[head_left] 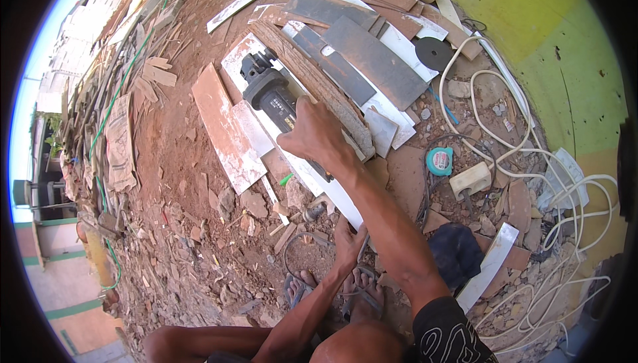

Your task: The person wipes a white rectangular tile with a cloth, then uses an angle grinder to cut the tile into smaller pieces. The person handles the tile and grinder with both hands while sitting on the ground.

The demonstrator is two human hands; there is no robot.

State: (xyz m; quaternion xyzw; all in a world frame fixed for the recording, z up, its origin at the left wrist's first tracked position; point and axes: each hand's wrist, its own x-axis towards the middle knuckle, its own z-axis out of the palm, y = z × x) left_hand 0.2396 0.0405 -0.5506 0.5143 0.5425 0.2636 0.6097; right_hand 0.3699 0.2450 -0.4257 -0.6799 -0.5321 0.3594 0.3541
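Observation:
My right hand point(312, 135) grips the dark body of an angle grinder point(269, 94), whose head rests on a long white tile strip point(319, 183) lying on the dirt. A rough wooden plank point(319, 87) runs alongside the grinder's right. My left hand point(349, 240) presses down on the near end of the white strip, just above my sandalled feet point(362, 290). The grinder's disc is hidden under its guard.
Reddish tile slabs point(222, 127) lie to the left, dark grey and white tile offcuts point(372, 57) behind. A teal tape measure point(439, 161), a cream socket block point(470, 181) and looping white cable point(531, 157) sit right. A green-yellow wall point(558, 37) stands far right; rubble all around.

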